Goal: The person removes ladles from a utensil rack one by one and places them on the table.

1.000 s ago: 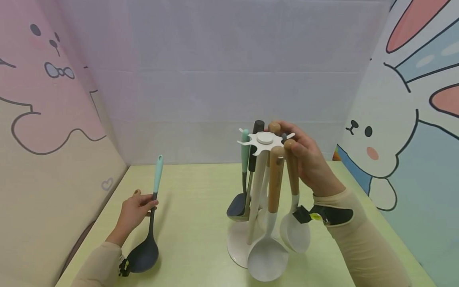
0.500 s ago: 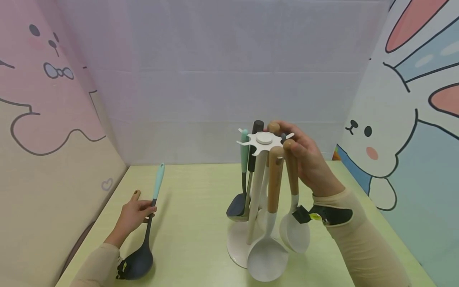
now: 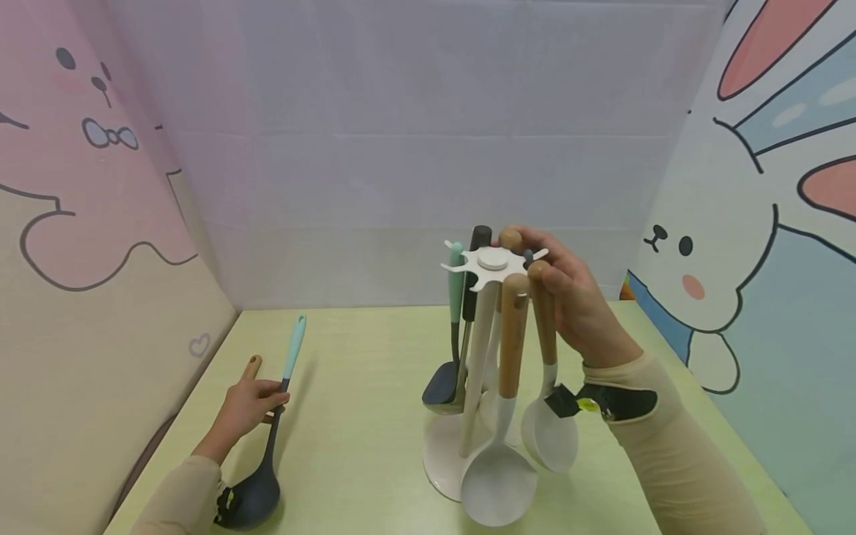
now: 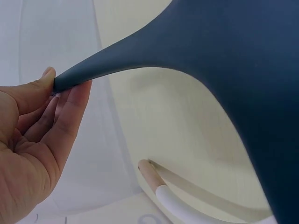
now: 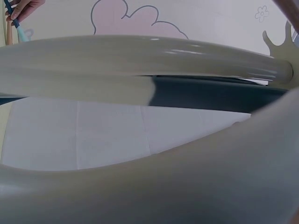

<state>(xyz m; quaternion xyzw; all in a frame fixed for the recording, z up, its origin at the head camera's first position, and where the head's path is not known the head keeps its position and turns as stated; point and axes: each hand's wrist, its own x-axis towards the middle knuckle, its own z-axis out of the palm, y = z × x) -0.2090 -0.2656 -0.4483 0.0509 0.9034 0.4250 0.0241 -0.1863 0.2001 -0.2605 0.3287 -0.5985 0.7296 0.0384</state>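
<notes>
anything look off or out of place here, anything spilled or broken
One mild oddity: a wood-handled utensil lies loose on the table near the left hand, while other wood-handled utensils hang on the white rack. Its far end is hidden. No spill or damage shows.

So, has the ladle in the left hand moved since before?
Yes: the ladle moved down the head view; its handle tip, once above the table's far edge, now shows below it.

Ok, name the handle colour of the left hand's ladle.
Light turquoise handle; clearest in the head view.
</notes>
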